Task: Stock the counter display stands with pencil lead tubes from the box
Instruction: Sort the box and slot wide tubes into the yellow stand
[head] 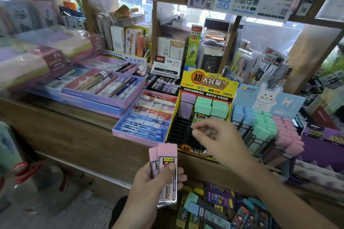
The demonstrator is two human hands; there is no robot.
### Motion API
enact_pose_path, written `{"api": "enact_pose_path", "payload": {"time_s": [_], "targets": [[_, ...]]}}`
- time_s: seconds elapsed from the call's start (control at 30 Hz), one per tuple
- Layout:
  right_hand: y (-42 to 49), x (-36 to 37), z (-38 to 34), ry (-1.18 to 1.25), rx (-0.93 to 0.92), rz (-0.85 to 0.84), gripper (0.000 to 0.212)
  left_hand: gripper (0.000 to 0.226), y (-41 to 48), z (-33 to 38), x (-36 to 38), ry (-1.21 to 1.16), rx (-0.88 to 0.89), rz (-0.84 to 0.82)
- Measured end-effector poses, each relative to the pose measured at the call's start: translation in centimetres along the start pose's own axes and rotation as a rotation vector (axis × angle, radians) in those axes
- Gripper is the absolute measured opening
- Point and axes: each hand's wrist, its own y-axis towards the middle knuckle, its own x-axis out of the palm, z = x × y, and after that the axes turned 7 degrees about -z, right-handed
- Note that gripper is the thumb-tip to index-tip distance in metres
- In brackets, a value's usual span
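At 9 o'clock from the yellow display stand lies a pink tray of pens, and at 6 o'clock in the view the left hand grips a small bunch of pink-capped lead tubes upright, thumb across the labels. The right hand hovers at 4 o'clock over that stand's bare black slots, fingers loosely curled with nothing seen in them, just below the purple tubes and green tubes in its back rows. At 3 o'clock the rabbit display stand carries blue, green and pink tubes.
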Motion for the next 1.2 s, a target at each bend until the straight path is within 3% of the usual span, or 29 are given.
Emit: {"api": "enact_pose_path", "payload": {"time_s": [0.2,0.5,0.73,0.97,1.2], "targets": [[-1.9,3.0,0.0,0.261,0.108,-0.201,0.019,0.026,0.1,0.0,0.3,0.035,-0.019,-0.045],[-1.9,3.0,-0.1,0.392,0.092,-0.231,0.009,0.037,0.1,0.0,0.1,0.050,-0.037,-0.069],[-1.6,-0.3,0.5,0.442,0.128,-0.122,0.006,0.037,0.4,-0.2,-0.1,-0.052,-0.088,0.021],[0.1,-4.3,0.6,0.384,0.096,0.087,0.009,0.028,0.4,0.1,0.1,-0.171,-0.101,-0.007],[2.1,-5.6,0.7,0.141,-0.017,0.170,0.016,0.029,0.4,0.2,0.2,-0.180,-0.091,0.012]]}}
